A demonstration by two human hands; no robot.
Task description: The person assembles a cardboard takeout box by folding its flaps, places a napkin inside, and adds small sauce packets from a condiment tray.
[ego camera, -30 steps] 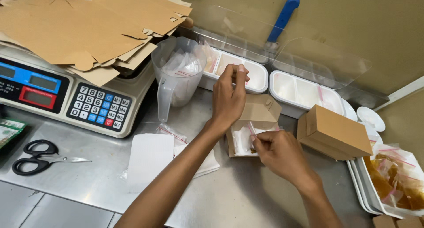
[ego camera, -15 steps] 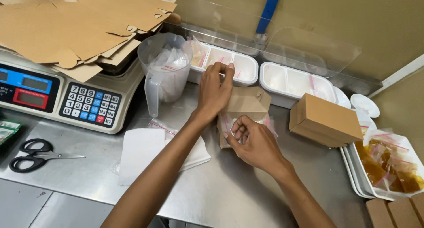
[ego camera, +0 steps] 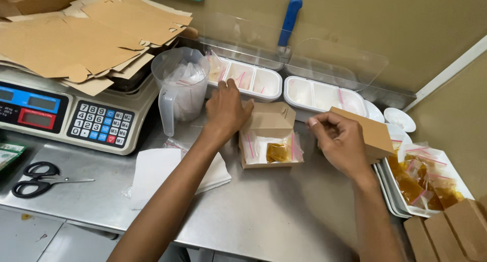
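Steadying the open cardboard box point(ego camera: 270, 135) w/ our left hand point(ego camera: 227, 111), fingers laid flat on its lid side, gripping nothing. Box sits mid steel counter point(ego camera: 284, 216), small sauce bags point(ego camera: 278, 150) inside. Our right hand point(ego camera: 339, 140) hovers just right of it, fingers loosely curled, empty. Scale point(ego camera: 66, 115) and plastic jug point(ego camera: 180, 87) at left.

free: bare counter point(ego camera: 264, 211) front | blocked: jug point(ego camera: 180, 84) left, closed box point(ego camera: 368, 132) right
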